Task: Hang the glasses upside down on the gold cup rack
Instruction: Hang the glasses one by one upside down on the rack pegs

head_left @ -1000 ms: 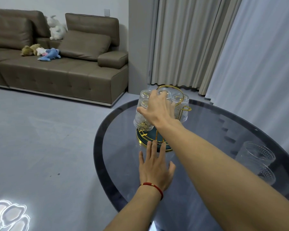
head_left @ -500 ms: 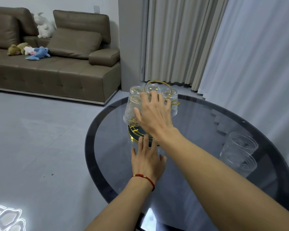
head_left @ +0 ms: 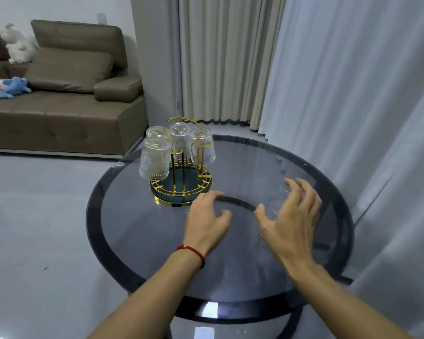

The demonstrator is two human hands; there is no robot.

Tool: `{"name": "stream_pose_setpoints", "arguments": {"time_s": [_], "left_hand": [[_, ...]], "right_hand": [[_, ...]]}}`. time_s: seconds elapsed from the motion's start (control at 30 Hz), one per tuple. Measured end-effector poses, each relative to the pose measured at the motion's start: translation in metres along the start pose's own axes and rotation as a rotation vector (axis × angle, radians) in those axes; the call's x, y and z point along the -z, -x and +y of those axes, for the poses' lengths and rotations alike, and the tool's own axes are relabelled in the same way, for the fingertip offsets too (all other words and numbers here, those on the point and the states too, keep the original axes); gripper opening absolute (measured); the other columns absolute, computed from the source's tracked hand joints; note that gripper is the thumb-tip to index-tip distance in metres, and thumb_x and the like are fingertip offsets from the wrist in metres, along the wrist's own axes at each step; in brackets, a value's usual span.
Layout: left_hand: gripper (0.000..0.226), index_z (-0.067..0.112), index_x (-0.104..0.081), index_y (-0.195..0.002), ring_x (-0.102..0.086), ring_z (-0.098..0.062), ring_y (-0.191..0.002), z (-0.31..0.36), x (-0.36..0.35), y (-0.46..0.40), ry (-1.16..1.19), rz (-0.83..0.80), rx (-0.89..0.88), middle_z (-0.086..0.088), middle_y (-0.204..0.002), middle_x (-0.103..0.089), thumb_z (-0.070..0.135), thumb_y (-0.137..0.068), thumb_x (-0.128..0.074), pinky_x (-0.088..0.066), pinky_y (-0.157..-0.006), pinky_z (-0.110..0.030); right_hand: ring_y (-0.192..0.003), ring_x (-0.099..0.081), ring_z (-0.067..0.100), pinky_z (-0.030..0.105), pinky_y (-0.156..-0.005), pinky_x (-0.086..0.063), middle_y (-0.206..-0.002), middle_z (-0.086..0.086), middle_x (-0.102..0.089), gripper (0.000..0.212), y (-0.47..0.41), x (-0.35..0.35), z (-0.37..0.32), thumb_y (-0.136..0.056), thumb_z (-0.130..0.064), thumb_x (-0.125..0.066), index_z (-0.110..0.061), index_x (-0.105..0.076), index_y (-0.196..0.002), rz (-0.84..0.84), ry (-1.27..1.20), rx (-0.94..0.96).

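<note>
fingers spread on right hand [head_left: 291,223], curled on left hand [head_left: 207,222], both empty.

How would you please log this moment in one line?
gold cup rack: four glasses hung; right hand: open, beside blurred glass; left hand: open

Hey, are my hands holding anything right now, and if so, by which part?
Left hand: nothing. Right hand is open, reaching around a blurred glass; contact cannot be told.

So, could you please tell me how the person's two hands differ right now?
The left hand wears a red string bracelet; the right hand wears none. The left sits nearer the gold cup rack, fingers curled; the right spreads open over a blurred clear glass. Both hover over the round glass table.
</note>
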State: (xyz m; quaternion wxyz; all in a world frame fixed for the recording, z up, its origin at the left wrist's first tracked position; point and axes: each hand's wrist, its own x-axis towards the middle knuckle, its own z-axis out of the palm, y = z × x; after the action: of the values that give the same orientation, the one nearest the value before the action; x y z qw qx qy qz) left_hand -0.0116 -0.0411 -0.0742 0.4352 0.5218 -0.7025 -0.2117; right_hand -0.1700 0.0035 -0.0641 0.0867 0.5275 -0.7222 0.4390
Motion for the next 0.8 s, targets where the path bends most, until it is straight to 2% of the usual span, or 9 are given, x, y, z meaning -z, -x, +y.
{"name": "stream_pose_setpoints", "arguments": {"time_s": [0.13, 0.23, 0.33, 0.4, 0.47, 0.57, 0.67, 0.73, 0.8], "left_hand": [[0.032, 0.018, -0.067, -0.117, -0.057, -0.012, -0.104, 0.014, -0.002, 0.009, 0.066, -0.024, 0.040, 0.002, -0.111, -0.066, 0.012, -0.085, -0.066, -0.051, -0.091, -0.030], [0.030, 0.021, -0.066, -0.117, -0.059, -0.009, -0.102, 0.020, -0.004, 0.014, 0.099, -0.075, 0.086, 0.004, -0.109, -0.066, 0.015, -0.087, -0.066, -0.046, -0.080, -0.017], [0.031, 0.024, -0.065, -0.117, -0.061, -0.006, -0.098, 0.021, -0.009, 0.016, 0.148, -0.142, 0.136, 0.004, -0.109, -0.067, 0.019, -0.087, -0.069, -0.046, -0.072, -0.013], [0.038, 0.028, -0.061, -0.122, -0.062, -0.006, -0.098, 0.021, -0.013, 0.016, 0.190, -0.194, 0.171, 0.003, -0.115, -0.065, 0.028, -0.086, -0.072, -0.051, -0.074, -0.018], [0.062, 0.031, -0.052, -0.135, -0.061, -0.011, -0.106, 0.021, -0.015, 0.015, 0.276, -0.281, 0.220, 0.003, -0.127, -0.058, 0.046, -0.079, -0.076, -0.059, -0.084, -0.033], [0.101, 0.035, -0.036, -0.148, -0.057, -0.018, -0.120, 0.022, -0.013, 0.014, 0.383, -0.356, 0.260, 0.003, -0.139, -0.048, 0.067, -0.063, -0.079, -0.057, -0.094, -0.047], [0.086, 0.031, -0.052, -0.135, -0.061, -0.015, -0.114, 0.023, -0.007, 0.010, 0.515, -0.217, 0.349, 0.000, -0.132, -0.058, 0.059, -0.060, -0.085, -0.061, -0.088, -0.046], [0.068, 0.025, -0.058, -0.127, -0.065, -0.020, -0.110, 0.022, -0.001, 0.006, 0.682, -0.132, 0.470, -0.005, -0.128, -0.062, 0.046, -0.069, -0.086, -0.064, -0.075, -0.044], [0.056, 0.014, -0.059, -0.127, -0.067, -0.030, -0.111, 0.016, 0.005, 0.001, 0.859, -0.102, 0.544, -0.013, -0.129, -0.061, 0.035, -0.081, -0.082, -0.064, -0.071, -0.048]], "right_hand": [[-0.144, -0.029, 0.042, 0.052, -0.117, -0.032, -0.157, 0.025, -0.030, 0.118, 0.013, 0.008, 0.025, -0.074, -0.047, -0.083, -0.003, -0.014, -0.159, -0.176, -0.137, -0.442], [-0.139, -0.043, 0.038, 0.052, -0.114, -0.037, -0.153, 0.016, -0.045, 0.104, 0.018, 0.002, 0.036, -0.077, -0.047, -0.081, -0.010, -0.025, -0.156, -0.323, -0.281, -0.507], [-0.126, -0.056, 0.036, 0.053, -0.108, -0.043, -0.139, 0.012, -0.059, 0.086, 0.016, -0.002, 0.043, -0.080, -0.048, -0.080, -0.013, -0.037, -0.145, -0.374, -0.265, -0.490], [-0.119, -0.061, 0.035, 0.052, -0.103, -0.047, -0.133, 0.011, -0.063, 0.081, 0.015, -0.001, 0.042, -0.077, -0.051, -0.081, -0.013, -0.042, -0.137, -0.366, -0.237, -0.458], [-0.112, -0.063, 0.032, 0.051, -0.096, -0.051, -0.124, 0.006, -0.064, 0.079, 0.017, 0.003, 0.038, -0.073, -0.059, -0.081, -0.017, -0.045, -0.129, -0.357, -0.221, -0.358], [-0.104, -0.059, 0.020, 0.043, -0.087, -0.055, -0.118, -0.002, -0.056, 0.075, 0.021, 0.006, 0.029, -0.069, -0.063, -0.079, -0.024, -0.047, -0.124, -0.399, -0.222, -0.035], [-0.109, -0.056, 0.015, 0.038, -0.092, -0.055, -0.122, -0.003, -0.047, 0.083, 0.023, -0.001, 0.014, -0.066, -0.057, -0.083, -0.028, -0.049, -0.136, -0.456, -0.282, 0.122], [-0.115, -0.052, 0.011, 0.033, -0.097, -0.051, -0.129, -0.005, -0.045, 0.087, 0.022, -0.006, 0.005, -0.069, -0.056, -0.084, -0.032, -0.045, -0.143, -0.473, -0.385, 0.043], [-0.121, -0.054, 0.008, 0.034, -0.102, -0.048, -0.138, -0.007, -0.049, 0.086, 0.019, -0.009, -0.008, -0.075, -0.069, -0.071, -0.033, -0.039, -0.147, -0.568, -0.602, -0.182]]}}
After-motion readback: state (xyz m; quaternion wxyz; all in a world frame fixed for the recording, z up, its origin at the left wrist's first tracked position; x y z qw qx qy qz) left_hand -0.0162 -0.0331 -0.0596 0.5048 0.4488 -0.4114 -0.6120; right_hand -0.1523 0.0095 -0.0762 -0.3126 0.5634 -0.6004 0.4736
